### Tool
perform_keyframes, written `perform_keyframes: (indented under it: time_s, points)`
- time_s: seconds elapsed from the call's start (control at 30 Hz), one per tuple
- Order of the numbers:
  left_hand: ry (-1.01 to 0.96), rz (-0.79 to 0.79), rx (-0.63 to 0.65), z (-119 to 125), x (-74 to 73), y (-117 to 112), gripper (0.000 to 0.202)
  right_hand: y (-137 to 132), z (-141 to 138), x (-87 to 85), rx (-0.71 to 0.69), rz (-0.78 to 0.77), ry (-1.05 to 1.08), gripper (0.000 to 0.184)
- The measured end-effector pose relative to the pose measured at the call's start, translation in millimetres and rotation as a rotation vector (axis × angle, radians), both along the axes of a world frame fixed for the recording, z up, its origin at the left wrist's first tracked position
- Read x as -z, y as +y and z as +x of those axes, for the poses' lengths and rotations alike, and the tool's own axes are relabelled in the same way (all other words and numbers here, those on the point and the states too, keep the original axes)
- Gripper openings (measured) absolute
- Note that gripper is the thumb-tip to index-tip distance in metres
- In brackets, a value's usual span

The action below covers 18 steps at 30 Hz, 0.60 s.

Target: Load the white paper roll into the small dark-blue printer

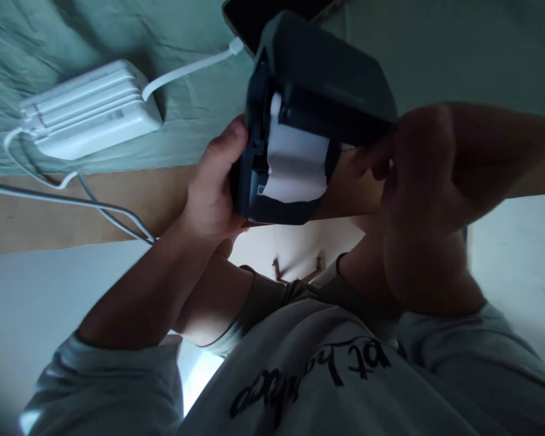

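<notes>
A dark grey portable thermal printer [279,212] is held up in front of me, tilted, with its lid [331,72] raised. A white paper roll [297,160] lies inside, and its loose end has a torn, uneven edge. My left hand [215,181] grips the printer's left side, its thumb along the outer wall. At the lid's right corner, my right hand [413,151] has its fingers bent and closed on the edge. Shadow hides part of those fingertips.
A white power bank [95,112] with white cables [191,72] rests on the green cloth [186,133] at the left. Behind the printer lies a dark flat device [245,24]. The wooden table edge [131,194] runs beneath my hands, above my lap.
</notes>
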<state>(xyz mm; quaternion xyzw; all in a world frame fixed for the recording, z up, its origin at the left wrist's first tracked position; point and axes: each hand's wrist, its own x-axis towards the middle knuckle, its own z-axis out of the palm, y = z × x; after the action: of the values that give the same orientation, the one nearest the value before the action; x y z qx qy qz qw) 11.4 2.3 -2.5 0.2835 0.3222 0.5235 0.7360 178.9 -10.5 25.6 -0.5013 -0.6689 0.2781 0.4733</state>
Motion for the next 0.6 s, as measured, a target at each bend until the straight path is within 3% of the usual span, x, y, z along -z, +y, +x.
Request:
perform_keyframes:
  time_s: [0.13, 0.3, 0.37, 0.5, 0.6]
  points:
    - [0.068, -0.053, 0.037, -4.4, 5.6, -2.1, 0.042, 0.5, -1.0, -2.9, 0.057, 0.083, -0.015, 0.024]
    - [0.145, 0.003, 0.002, -4.3, 9.1, -2.6, 0.043, 7.1, -2.6, -0.4, 0.056, 0.169, -0.536, 0.03]
    - [0.154, 0.042, 0.005, -4.3, 11.2, -2.9, 0.042, 10.5, -6.4, -1.4, 0.069, 0.124, -0.65, 0.028]
    - [0.166, 0.046, 0.016, -6.6, 13.5, -3.4, 0.038, 15.0, -13.9, -6.3, -0.031, -0.105, -0.92, 0.03]
    - [0.2, 0.079, 0.031, -7.9, 12.7, -3.4, 0.038, 14.9, -14.9, -9.7, -0.081, -0.158, -0.914, 0.031]
